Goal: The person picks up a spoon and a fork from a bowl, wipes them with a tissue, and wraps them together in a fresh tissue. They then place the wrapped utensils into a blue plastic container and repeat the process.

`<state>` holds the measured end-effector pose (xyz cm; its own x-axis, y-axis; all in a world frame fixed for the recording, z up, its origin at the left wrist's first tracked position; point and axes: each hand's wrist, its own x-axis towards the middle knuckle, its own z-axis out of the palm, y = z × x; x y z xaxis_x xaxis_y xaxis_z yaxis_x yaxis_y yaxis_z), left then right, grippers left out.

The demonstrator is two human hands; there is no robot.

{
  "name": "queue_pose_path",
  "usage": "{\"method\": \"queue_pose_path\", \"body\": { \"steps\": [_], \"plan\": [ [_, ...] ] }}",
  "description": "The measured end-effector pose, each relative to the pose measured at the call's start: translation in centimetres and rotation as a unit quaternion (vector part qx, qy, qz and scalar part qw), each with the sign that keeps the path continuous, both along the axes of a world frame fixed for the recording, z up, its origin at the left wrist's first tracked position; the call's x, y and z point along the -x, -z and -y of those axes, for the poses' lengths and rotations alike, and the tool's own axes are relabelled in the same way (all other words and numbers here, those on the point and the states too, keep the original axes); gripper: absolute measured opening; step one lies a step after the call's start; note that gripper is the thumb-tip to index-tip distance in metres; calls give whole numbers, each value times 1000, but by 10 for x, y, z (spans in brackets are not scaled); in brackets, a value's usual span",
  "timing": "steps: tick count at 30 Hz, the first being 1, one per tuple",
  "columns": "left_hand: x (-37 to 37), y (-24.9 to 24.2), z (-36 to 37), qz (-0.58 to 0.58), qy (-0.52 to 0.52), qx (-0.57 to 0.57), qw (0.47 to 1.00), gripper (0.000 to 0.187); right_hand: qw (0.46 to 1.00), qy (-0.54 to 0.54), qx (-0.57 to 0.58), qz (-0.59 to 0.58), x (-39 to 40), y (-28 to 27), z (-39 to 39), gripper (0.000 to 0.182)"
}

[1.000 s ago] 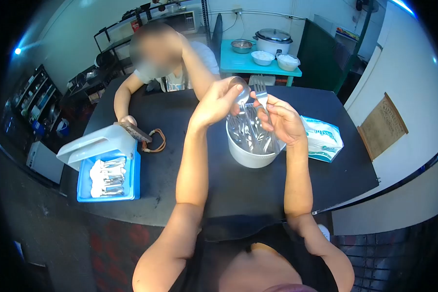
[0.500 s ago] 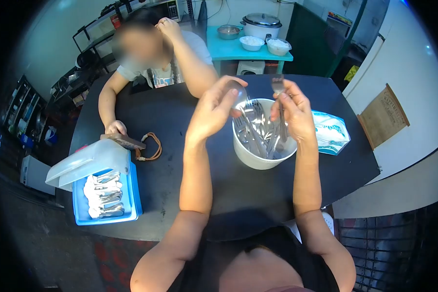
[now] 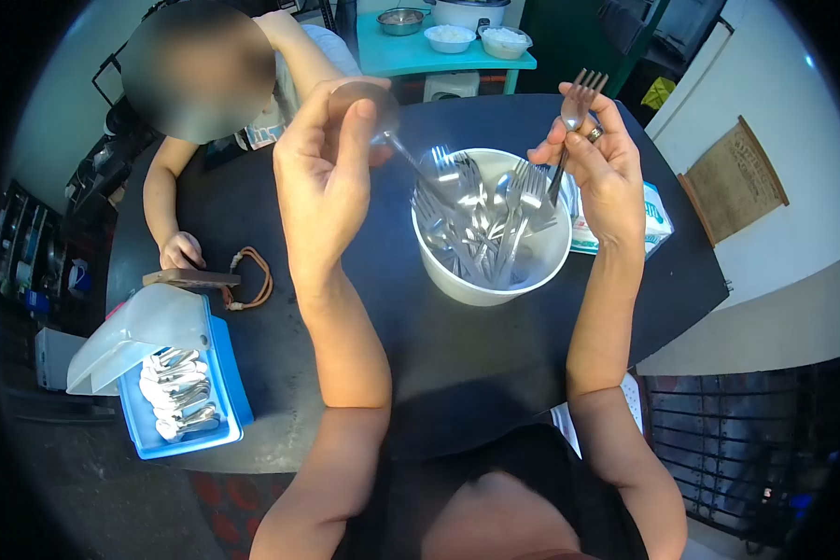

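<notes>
My left hand (image 3: pixel 331 159) pinches a spoon (image 3: pixel 389 133) by its bowl end, above the left rim of a white tub; the spoon is blurred and its handle slants down toward the tub. In my right hand (image 3: pixel 602 168) a fork (image 3: pixel 581 101) is held with tines up, beyond the tub's right rim. The white tub (image 3: pixel 481 297) stands on the dark table, holding several loose metal forks (image 3: pixel 527 191) and spoons (image 3: pixel 502 189), many with handles down.
At left, a blue box (image 3: pixel 235 397) with a raised translucent lid (image 3: pixel 163 322) holds bundled, wrapped cutlery (image 3: pixel 175 392). Another person sits across the dark table (image 3: pixel 439 364), a hand (image 3: pixel 182 250) on a phone (image 3: pixel 191 278) with a brown strap (image 3: pixel 269 280). A tissue pack (image 3: pixel 658 219) lies behind my right wrist.
Both my hands have moved apart, the left one leftward with the spoon, the right one rightward and up with the fork. The camera view has shifted, and the tub appears larger.
</notes>
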<state>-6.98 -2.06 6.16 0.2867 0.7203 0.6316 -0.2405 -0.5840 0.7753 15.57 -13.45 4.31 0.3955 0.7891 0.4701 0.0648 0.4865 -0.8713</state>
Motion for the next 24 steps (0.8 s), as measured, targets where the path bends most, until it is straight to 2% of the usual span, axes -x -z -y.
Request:
{"method": "queue_pose_path", "body": {
  "steps": [3, 11, 13, 14, 17, 18, 19, 20, 21, 22, 24],
  "plan": [
    [-2, 1, -1, 5, 29, 10, 1000, 19, 998, 31, 46, 22, 4, -2, -1, 34],
    [-4, -2, 2, 28, 12, 14, 999, 19, 981, -44, 184, 42, -15, 15, -7, 21],
    [-3, -2, 2, 30, 34, 14, 999, 19, 925, -95, 179, 321, -16, 23, -7, 18],
    [-4, -1, 2, 33, 36, 15, 999, 19, 924, -93, 181, 323, -17, 22, -4, 18],
    [-2, -1, 5, 29, 57, 4, 998, 19, 793, 78, 237, 555, -11, 10, 11, 11],
    [-1, -3, 8, 35, 69, 13, 997, 19, 755, 160, 322, 548, -5, 6, 16, 8],
    [0, -4, 9, 40, 81, 21, 996, 19, 755, 168, 320, 547, 0, 7, 20, 8],
    [2, -2, 6, 24, 78, -5, 997, 27, 712, 205, 312, 595, 3, 13, 22, 12],
    [3, -5, 7, 25, 88, -12, 996, 27, 663, 242, 306, 639, 5, 21, 25, 18],
    [3, -6, 10, 23, 84, -3, 996, 27, 633, 230, 307, 673, 6, 27, 24, 20],
    [1, -6, 17, 35, 96, 4, 995, 26, 607, 236, 295, 699, -1, 51, 14, 22]
  ]
}}
